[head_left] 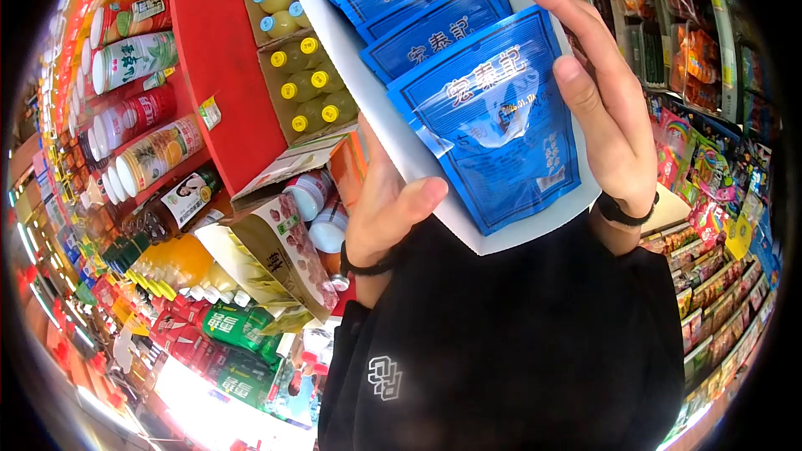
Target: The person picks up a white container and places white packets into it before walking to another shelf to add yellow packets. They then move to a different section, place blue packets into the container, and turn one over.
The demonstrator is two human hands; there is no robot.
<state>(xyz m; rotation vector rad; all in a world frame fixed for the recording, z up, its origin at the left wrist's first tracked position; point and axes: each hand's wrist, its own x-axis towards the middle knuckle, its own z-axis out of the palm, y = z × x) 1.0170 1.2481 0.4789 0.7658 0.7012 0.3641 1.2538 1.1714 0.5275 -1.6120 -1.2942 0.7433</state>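
Far left, cans [138,58] are seen lying in rows on red shelves. Beside them, yellow-capped bottles [309,88] are packed in open cartons.

The left hand [380,213] is set at the lower left edge of a white card [393,129]. Its thumb is pressed flat on the card's face, and the other fingers are hidden behind the card, so the card is pinched there.

The card is held up, tilted, in front of the shelves. A row of blue pouches [434,25] is carried on it, overlapping one another. The nearest pouch [493,125] lies lowest, close to the card's bottom edge and between the two hands.

The right hand [614,134] is placed along the card's right edge. Its fingers [576,25] are stretched almost straight up beside the nearest pouch, with the thumb laid on that pouch. Whether anything is gripped there cannot be told.

Far right, racks of snacks [710,175] are seen.
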